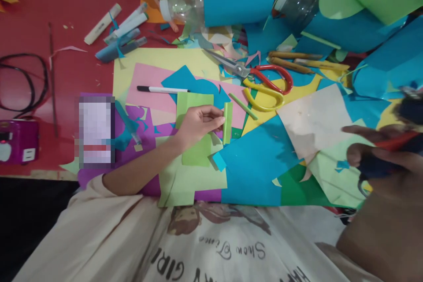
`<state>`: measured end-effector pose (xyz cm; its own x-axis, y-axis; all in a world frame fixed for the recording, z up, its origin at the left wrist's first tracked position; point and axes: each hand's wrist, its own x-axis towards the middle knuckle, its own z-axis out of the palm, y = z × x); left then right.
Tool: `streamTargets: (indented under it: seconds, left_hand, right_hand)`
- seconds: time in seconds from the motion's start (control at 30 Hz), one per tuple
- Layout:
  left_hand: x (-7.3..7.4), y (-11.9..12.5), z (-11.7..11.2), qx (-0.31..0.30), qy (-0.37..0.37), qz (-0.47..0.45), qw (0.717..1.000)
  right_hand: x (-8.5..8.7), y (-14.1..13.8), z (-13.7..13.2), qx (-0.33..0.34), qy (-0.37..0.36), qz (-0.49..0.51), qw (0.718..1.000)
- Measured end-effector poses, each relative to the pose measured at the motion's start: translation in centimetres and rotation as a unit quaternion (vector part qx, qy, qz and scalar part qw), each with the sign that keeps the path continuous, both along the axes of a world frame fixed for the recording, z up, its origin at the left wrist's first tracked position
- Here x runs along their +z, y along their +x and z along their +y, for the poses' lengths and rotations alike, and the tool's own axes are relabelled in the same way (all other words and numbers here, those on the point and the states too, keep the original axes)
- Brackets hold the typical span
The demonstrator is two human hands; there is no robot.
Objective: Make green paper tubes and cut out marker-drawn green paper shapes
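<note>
My left hand (206,120) pinches a narrow folded strip of green paper (227,130) between thumb and fingers. Below it lie a light green sheet (194,158) and a pale green piece (172,180). A small blue paper scrap (219,161) sits just under the strip. At the right edge, blurred and in shadow, my right hand (390,154) is closed around a dark blue and red object that I cannot make out. Near that hand lie a pale pink sheet (313,119) and a pale green sheet (337,172).
Scissors (241,69) with red and yellow handles lie open beyond my left hand. A black-capped marker (161,90) rests on pink paper. Plastic bottles (185,9), pencils (297,59) and more markers (102,24) are farther back. A pixelated block (95,128) covers something at left.
</note>
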<state>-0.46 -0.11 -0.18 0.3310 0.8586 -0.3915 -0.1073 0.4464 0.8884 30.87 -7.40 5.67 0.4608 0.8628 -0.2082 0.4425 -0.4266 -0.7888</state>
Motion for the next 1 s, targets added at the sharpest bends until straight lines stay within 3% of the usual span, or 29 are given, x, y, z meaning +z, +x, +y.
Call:
streamTargets:
  seconds: [0.07,0.17,0.4,0.5,0.77,1.0]
  left_hand:
    - [-0.1,-0.1,0.0,-0.001,0.003,0.003,1.000]
    - [-0.4,-0.2,0.0,-0.002,0.012,0.010,1.000]
    - [-0.6,-0.3,0.1,0.006,0.017,-0.003,1.000]
    - [-0.7,-0.4,0.2,0.009,0.011,-0.008,1.000]
    - [-0.2,-0.5,0.5,0.017,0.044,0.050,0.998]
    - [-0.2,-0.3,0.5,0.023,0.049,0.047,0.997]
  right_hand:
    - [0.2,-1.6,0.4,-0.045,-0.019,0.137,0.989]
    - [-0.1,-4.1,1.4,-0.048,-0.018,0.227,0.972]
    - [-1.1,-6.1,4.0,0.129,-0.081,0.334,0.930]
    - [-1.7,-6.9,5.0,0.188,-0.063,0.355,0.914]
    - [-4.0,-7.9,5.5,0.247,-0.016,0.369,0.896]
    - [-4.9,-7.9,4.9,0.268,-0.046,0.326,0.906]
